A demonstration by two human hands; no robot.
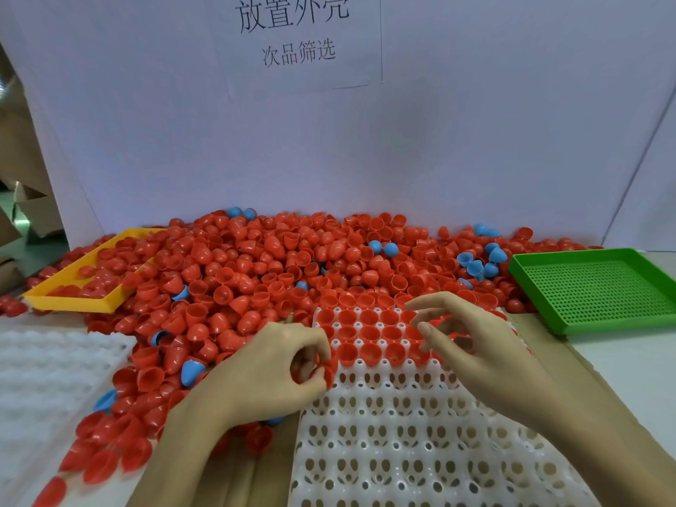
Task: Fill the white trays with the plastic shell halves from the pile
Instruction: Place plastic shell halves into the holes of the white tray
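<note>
**Presently: shell halves going into tray, two hands at work**

Centre front: white tray [420, 444], grid of round pockets with holes. Far rows filled with red shell halves [369, 333], open side up; near rows bare. Far edge of tray butts against pile.

Behind and to left of tray: pile [256, 258] of red shell halves, spread wide across table, heaped against white backboard. Scattered among them, a few blue halves [475, 267], single and in small clusters.

Left hand [278, 371]: at left edge of tray, by boundary between filled and bare rows. Fingers and thumb curled round red shell halves [323, 371], gripped between fingertips; exact count cannot be told.

Right hand [472, 345]: over right part of filled rows. Fingers loosely bent and spread, thumb apart from index. Nothing plainly held; whether fingertips touch a shell beneath cannot be told.

Left front: second white tray [55, 367], blurred, pockets bare, its right edge touching spill of red halves.

Left rear: yellow tray [73, 303], partly buried in pile, red halves inside.

Right rear: green tray [592, 287], perforated floor, just beside right end of pile.

Top centre: backboard [475, 122] with sheet of printed Chinese characters [292, 31].

Far left edge: brown cardboard boxes [22, 199].
</note>
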